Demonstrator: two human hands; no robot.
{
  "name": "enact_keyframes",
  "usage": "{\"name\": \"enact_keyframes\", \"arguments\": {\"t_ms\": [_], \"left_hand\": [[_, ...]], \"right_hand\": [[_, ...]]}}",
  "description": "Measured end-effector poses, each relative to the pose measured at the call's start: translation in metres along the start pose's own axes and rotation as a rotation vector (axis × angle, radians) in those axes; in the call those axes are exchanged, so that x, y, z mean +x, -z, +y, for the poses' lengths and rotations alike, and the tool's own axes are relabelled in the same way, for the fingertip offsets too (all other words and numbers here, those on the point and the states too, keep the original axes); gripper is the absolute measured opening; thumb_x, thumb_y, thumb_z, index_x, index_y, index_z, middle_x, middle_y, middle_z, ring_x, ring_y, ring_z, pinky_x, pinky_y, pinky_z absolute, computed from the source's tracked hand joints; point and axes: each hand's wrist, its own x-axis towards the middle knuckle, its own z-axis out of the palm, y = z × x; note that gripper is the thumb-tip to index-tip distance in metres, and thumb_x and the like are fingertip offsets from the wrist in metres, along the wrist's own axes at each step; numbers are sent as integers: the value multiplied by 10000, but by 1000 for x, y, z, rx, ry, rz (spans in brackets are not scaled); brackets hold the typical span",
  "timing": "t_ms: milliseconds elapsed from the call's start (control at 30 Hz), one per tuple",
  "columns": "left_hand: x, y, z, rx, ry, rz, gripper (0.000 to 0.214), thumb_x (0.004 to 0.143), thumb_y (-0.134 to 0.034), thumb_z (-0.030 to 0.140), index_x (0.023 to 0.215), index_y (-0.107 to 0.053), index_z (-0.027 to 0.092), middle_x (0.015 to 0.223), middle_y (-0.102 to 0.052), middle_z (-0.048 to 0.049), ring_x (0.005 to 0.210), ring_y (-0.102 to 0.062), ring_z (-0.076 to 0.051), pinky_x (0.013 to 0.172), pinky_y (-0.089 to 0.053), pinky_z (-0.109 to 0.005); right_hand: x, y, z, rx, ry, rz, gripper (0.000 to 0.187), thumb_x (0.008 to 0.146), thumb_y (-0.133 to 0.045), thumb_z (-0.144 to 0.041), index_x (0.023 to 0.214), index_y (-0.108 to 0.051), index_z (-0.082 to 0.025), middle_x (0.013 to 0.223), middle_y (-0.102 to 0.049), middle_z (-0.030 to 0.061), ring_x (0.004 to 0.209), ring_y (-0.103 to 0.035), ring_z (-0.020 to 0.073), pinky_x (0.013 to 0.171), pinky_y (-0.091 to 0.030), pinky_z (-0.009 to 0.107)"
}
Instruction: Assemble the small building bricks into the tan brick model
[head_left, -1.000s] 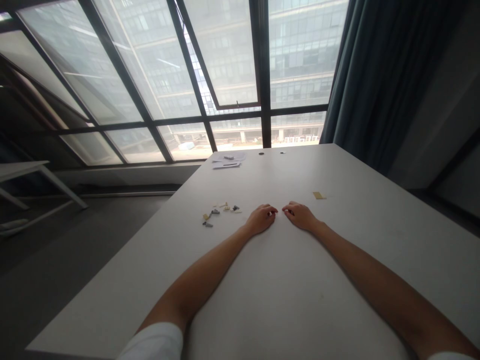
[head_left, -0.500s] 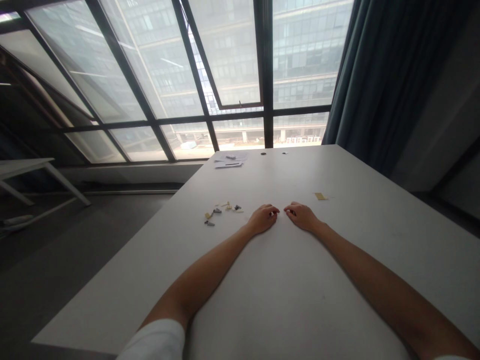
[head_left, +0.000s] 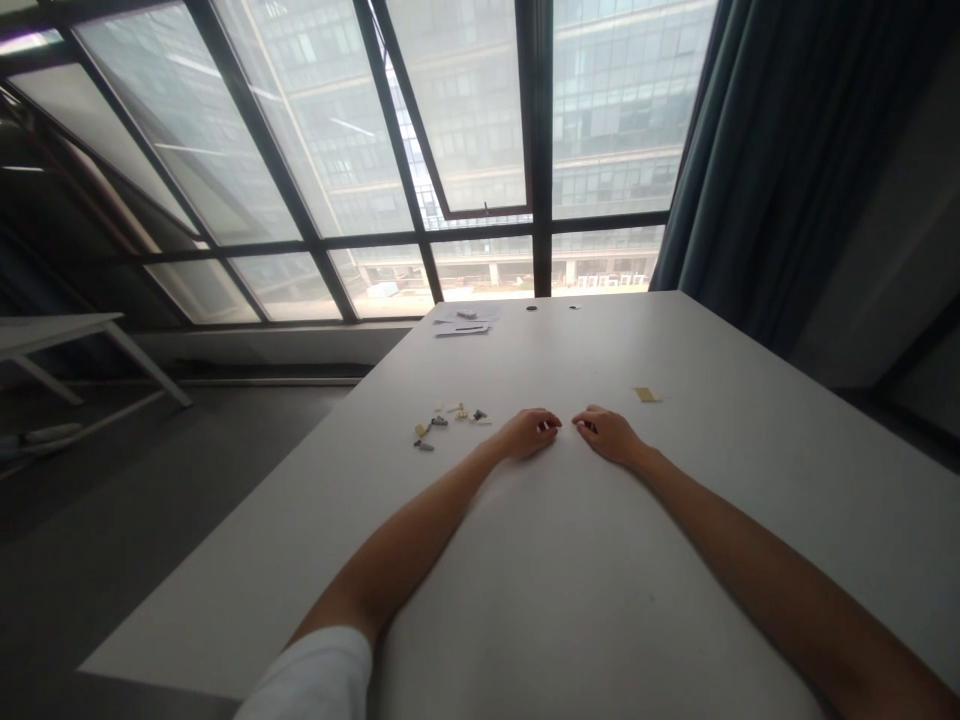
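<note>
Both my arms stretch out over a white table (head_left: 570, 600). My left hand (head_left: 531, 432) rests on the tabletop with its fingers curled under; whether they hold anything is hidden. My right hand (head_left: 607, 433) lies a few centimetres to its right, fingers also curled toward the left hand, contents too small to make out. A scatter of several small tan and grey pieces (head_left: 448, 421) lies just left of my left hand. A flat tan piece (head_left: 646, 395) sits on the table beyond my right hand.
White papers (head_left: 465, 321) and two small dark discs (head_left: 532, 308) lie at the table's far edge by the large window. A dark curtain (head_left: 757, 160) hangs at the right. Another white table (head_left: 52, 335) stands at the left over grey floor.
The camera has tilted slightly, so the view has shifted a little. Both hands stay in the same place on the table.
</note>
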Motion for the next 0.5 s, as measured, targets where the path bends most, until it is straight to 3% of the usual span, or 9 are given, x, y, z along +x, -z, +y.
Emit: {"name": "enact_keyframes", "arguments": {"t_ms": [100,200,300,400,500], "left_hand": [[1,27,-5,20,25,-77,278,889,-585,321,1070,-752,190,956,-748,-55,819,-661,-165,771,-523,-256],[-1,60,-15,86,160,32,314,892,-594,376,1088,-756,190,945,-754,-55,779,-664,-170,750,-529,-263],[-6,90,-30,197,271,162,295,883,-611,347,1073,-770,188,971,-761,-60,846,-679,-186,833,-533,-272],[-12,107,-47,274,430,245,254,872,-617,294,1032,-784,188,979,-770,-60,914,-691,-194,879,-527,-266],[-17,112,-59,324,610,181,219,849,-653,307,986,-789,203,954,-776,-63,921,-701,-202,857,-535,-265]], "right_hand": [[-1,0,-1,0,-3,0,241,987,-534,-262,1093,-748,-231,1029,-689,43,894,-640,169,794,-431,245],[-1,0,-3,7,-4,0,240,988,-531,-257,1088,-747,-231,1044,-688,41,882,-641,164,796,-432,245],[-2,1,-4,9,-18,-7,239,987,-532,-256,1086,-749,-233,1042,-686,42,880,-642,164,794,-435,245],[-1,1,-5,14,-19,-8,239,983,-536,-248,1090,-749,-232,1043,-685,43,889,-642,167,805,-438,245],[-1,-1,-3,22,-12,1,240,982,-535,-246,1089,-750,-233,1049,-686,42,901,-644,169,826,-438,247]]}}
